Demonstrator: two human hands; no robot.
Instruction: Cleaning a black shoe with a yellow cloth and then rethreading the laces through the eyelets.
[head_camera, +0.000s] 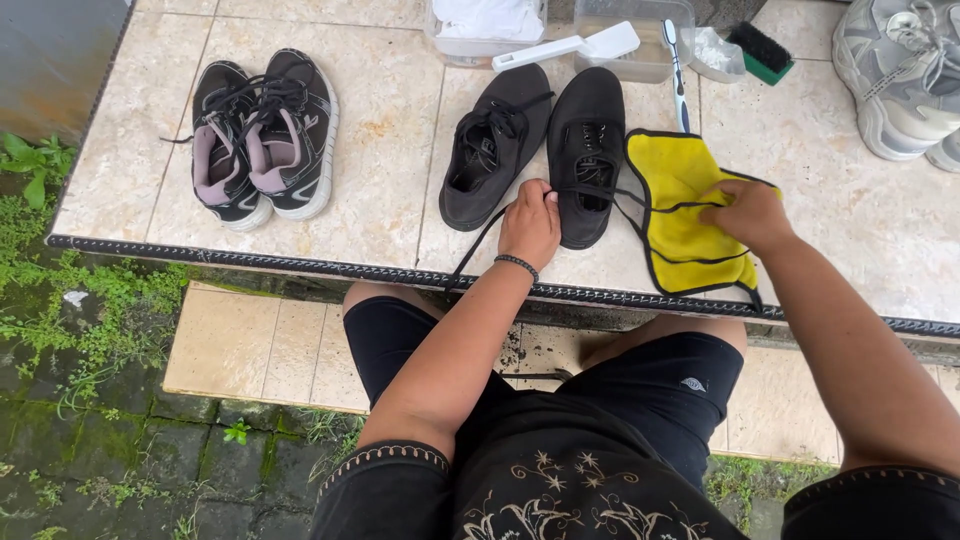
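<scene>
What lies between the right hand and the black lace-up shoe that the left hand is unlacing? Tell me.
Only the yellow microfibre cloth with black edging, which the right hand rests on; it lies beside the black lace-up shoe. The left hand already holds the black lace.

Grey sneakers (900, 75) and clear tubs (640, 40) cut off by frame edges

Black short-sleeved top, pale star embroidery, dotted cuff trim; black shorts; dark beaded bracelet (517, 264) on left wrist.
</scene>
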